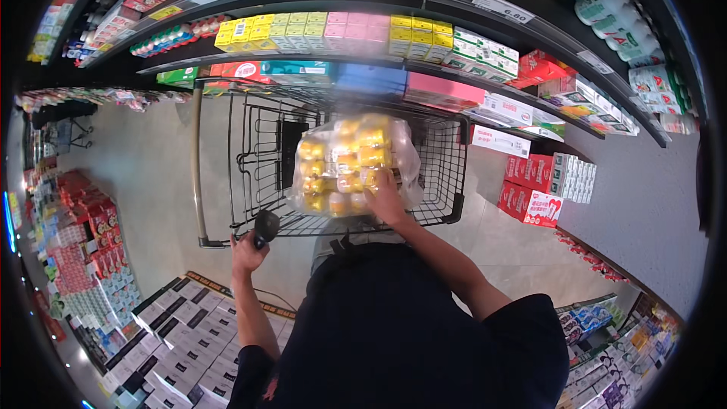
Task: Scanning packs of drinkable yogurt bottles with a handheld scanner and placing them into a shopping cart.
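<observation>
A clear plastic bag (pixel 406 145) of small yellow-and-white bottles (pixel 347 162) sits at the middle of a black wire shopping cart (pixel 443 182); whether it rests on the cart or hangs above it, I cannot tell. My right hand (pixel 386 196) is on the bag's near right side, its fingers against the bottles. My left hand (pixel 248 253) is closed around the handle of a dark handheld device with a rounded head (pixel 266 227), at the cart's near left corner, close to the cart's push bar (pixel 197 182). A thin cable runs near my left forearm.
Shelves (pixel 363 59) of boxed drinks and bottles curve across the far side, right behind the cart. Red and white cartons (pixel 531 190) stand on the floor at right. Stacked white boxes (pixel 193 346) lie near left, and red packs (pixel 102 227) are piled at far left.
</observation>
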Tool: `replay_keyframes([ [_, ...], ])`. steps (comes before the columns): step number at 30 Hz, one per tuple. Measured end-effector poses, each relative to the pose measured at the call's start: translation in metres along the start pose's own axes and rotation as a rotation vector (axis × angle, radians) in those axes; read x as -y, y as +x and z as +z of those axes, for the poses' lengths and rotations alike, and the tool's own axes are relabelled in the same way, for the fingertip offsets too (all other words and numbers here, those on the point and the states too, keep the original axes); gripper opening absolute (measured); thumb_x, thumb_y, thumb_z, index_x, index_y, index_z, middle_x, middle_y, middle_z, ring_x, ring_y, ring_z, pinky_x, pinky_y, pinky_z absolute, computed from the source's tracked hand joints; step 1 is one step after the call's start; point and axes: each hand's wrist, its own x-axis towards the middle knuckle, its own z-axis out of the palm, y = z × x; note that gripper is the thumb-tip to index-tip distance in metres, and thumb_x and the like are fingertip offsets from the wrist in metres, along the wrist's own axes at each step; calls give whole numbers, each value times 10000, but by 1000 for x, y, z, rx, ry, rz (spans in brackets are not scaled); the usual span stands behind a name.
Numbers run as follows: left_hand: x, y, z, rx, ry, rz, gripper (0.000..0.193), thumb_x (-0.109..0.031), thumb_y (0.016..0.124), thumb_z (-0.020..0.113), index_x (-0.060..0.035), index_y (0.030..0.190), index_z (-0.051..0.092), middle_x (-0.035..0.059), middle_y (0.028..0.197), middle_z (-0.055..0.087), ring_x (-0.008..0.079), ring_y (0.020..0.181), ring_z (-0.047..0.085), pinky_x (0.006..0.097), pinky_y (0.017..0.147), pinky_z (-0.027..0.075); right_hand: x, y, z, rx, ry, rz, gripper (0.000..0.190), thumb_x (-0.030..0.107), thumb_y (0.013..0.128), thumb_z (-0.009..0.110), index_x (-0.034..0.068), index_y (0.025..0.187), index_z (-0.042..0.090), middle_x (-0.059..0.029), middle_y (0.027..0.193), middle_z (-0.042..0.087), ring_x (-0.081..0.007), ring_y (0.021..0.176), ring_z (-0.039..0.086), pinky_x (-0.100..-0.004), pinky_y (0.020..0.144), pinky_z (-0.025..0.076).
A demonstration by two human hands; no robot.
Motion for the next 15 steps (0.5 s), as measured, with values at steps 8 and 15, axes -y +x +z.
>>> replay_keyframes([
  [8, -7, 0, 2, -66, -103, 3, 285, -285, 720, 648, -77, 911, 609, 123, 806, 664, 355, 859, 627, 625, 1038, 225, -51, 54, 34, 15, 222, 439, 662, 351, 742, 750, -48, 1180, 453, -261, 1120, 569, -415, 1033, 569, -452, 893, 452],
  [15, -10, 2, -1, -59, -202, -22, 320, -262, 731, 648, -63, 974, 592, 147, 825, 666, 372, 881, 624, 656, 1029, 221, -47, 70, 35, -42, 211, 434, 849, 525, 734, 717, -45, 1299, 440, -243, 1189, 574, -372, 1114, 561, -425, 943, 440],
])
